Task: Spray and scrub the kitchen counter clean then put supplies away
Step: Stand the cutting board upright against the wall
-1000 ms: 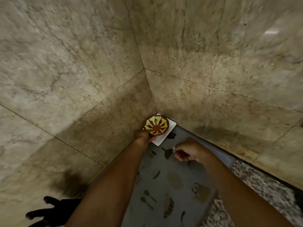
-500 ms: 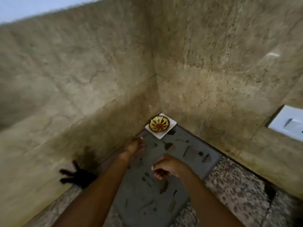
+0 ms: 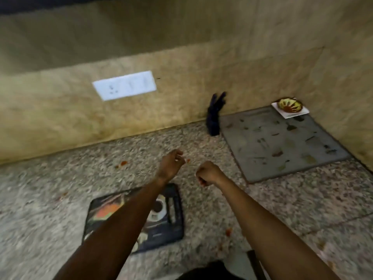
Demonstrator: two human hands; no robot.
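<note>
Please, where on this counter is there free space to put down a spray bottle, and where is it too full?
Free: the speckled counter left of the left hand, below the wall socket, though it has red spots. Also free: the counter right of the right hand, below the grey mat. Crowded: the corner with the patterned bowl and dark glove.

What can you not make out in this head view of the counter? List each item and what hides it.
- Right hand: fist curled, contents hidden by its own fingers.
- Dark mat: print partly covered by the left forearm, blurred.
- Dark object at the bottom edge: cut off.
- Wall plate: details smeared by motion blur.
</note>
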